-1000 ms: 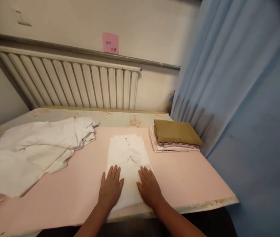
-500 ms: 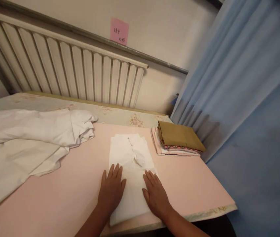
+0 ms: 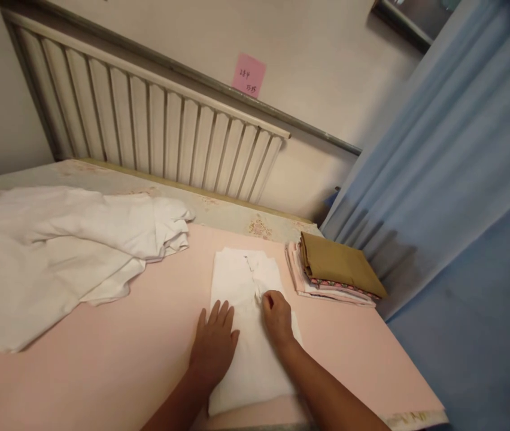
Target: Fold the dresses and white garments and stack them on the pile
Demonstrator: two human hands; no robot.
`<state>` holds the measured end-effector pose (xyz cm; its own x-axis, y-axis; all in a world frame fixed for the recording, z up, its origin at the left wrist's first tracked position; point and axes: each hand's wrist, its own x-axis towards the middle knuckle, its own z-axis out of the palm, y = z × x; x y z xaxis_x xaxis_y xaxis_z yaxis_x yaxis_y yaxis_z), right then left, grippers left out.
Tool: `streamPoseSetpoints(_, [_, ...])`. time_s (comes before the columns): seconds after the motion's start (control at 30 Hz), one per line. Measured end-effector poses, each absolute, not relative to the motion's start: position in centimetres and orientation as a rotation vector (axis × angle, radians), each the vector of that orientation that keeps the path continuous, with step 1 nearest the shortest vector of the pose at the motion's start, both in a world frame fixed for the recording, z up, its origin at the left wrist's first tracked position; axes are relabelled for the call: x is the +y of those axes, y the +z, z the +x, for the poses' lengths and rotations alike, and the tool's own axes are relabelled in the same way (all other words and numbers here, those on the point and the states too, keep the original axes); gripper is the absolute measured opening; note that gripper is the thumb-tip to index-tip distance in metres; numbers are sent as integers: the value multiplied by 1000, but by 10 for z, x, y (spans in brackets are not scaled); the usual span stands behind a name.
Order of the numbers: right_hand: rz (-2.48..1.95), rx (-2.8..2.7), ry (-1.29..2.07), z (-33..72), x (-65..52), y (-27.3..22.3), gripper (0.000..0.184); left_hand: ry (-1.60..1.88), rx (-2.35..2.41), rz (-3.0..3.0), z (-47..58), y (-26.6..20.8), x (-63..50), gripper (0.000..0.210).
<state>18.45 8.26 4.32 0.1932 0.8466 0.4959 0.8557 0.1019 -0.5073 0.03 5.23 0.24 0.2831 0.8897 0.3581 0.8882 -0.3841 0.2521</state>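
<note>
A folded white garment (image 3: 246, 371) lies flat in front of me on the pink table cover. Short dark marks run down the middle of its upper part, above a small raised crease. Flat on the garment's left side rests my left hand (image 3: 216, 342), open, fingers stretched away from me. My right hand (image 3: 277, 314) is closed at the crease, pinching a bit of the white cloth between thumb and fingers. The curled fingers hide part of what they grip.
A loose white cloth heap (image 3: 79, 239) covers the left of the pink cover (image 3: 147, 353). At the right stands a stack of folded fabrics topped by an olive-brown piece (image 3: 340, 260). Behind are a radiator (image 3: 169, 131) and a pink note (image 3: 249, 75); a blue curtain (image 3: 416, 179) hangs right.
My right hand has gone from lying flat on the garment to pinching its raised crease, a little farther up. My left hand stays flat. The whole view has shifted.
</note>
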Motion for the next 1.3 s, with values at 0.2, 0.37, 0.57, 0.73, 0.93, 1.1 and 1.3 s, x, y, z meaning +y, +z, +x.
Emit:
streamPoseSetpoints(0.2, [-1818,-1579,-10,180,85,24,25,715,1731,2494,1,1,53,47])
streamPoseSetpoints(0.37, [-1902,-1569,-33,179,90,24,20,722,1742,2486,2,-1,53,47])
streamPoseSetpoints(0.57, [-1943,-1521,-14,181,94,23,23,713,1748,2474,2,0,53,46])
streamPoseSetpoints(0.73, [-1940,-1507,55,183,92,25,32,726,1726,2473,2,-1,54,47])
streamPoseSetpoints(0.93, [-1993,-1487,126,184,100,28,24,703,1727,2440,1,-1,54,47])
streamPoseSetpoints(1.1, [-2091,-1427,213,185,114,33,20,737,1727,2461,1,-1,54,46])
streamPoseSetpoints(1.3, [-2068,-1344,356,191,118,31,17,735,1743,2461,1,6,52,45])
